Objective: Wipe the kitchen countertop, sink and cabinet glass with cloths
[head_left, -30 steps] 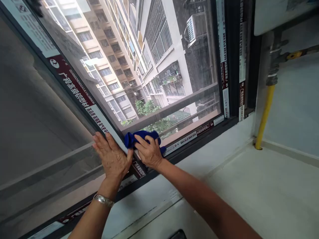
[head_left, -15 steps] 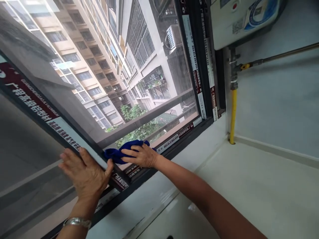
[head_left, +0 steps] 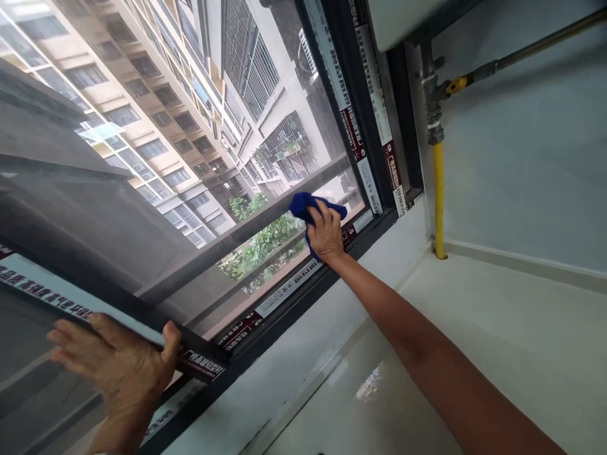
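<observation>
A dark blue cloth [head_left: 303, 205] is bunched under my right hand [head_left: 326, 235], which presses it on the window glass [head_left: 190, 278] near the lower right corner of the pane. The fingers of that hand bend over the cloth. My left hand [head_left: 126, 363] lies with fingers spread on the dark upright frame bar [head_left: 95, 303] at the lower left, its thumb along the bar's inner edge. It holds nothing. Printed red and white tape [head_left: 284, 291] runs along the bottom frame.
A yellow pipe [head_left: 439, 196] with a metal valve [head_left: 432, 95] stands right of the window, under a white appliance [head_left: 403, 19]. Below the frame is a pale ledge [head_left: 474, 328]. Buildings and trees show through the glass.
My right hand has slid the cloth right and up along the pane, away from my left hand. My left hand is lower and farther left in view, still on the bar. The view has shifted.
</observation>
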Demonstrator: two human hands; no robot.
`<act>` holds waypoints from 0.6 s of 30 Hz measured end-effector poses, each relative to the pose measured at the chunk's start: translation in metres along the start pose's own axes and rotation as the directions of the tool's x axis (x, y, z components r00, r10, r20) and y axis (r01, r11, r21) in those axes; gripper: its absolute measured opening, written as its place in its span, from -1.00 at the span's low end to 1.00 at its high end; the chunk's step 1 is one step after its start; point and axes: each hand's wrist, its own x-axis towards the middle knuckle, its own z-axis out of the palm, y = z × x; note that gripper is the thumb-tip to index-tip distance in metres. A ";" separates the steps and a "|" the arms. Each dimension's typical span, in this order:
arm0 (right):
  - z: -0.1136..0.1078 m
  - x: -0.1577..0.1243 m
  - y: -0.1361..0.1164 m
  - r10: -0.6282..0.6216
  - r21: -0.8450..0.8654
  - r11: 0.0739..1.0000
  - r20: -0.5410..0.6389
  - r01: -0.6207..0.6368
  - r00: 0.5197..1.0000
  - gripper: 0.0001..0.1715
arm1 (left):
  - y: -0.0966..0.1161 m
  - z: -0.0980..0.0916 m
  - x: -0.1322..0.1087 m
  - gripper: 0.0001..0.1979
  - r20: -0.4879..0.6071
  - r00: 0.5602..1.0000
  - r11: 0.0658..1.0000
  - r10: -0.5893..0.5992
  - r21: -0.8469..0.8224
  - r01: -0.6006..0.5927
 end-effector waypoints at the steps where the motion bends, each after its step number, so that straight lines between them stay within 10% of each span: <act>1: 0.000 0.001 0.010 0.056 -0.001 0.998 -0.033 -0.056 0.998 -0.46 | -0.002 0.002 0.000 0.13 -0.020 1.000 1.000 0.004 -0.002 -0.004; 12: 0.003 0.018 0.059 0.440 -0.010 0.891 -0.230 -0.455 0.868 -0.40 | -0.005 0.006 -0.002 0.15 -0.005 1.000 1.000 0.023 0.013 -0.023; 18: -0.002 0.030 0.033 0.617 -0.054 0.767 -0.215 -0.640 0.757 -0.47 | -0.005 0.010 -0.006 0.14 -0.032 0.999 1.000 0.025 0.011 -0.024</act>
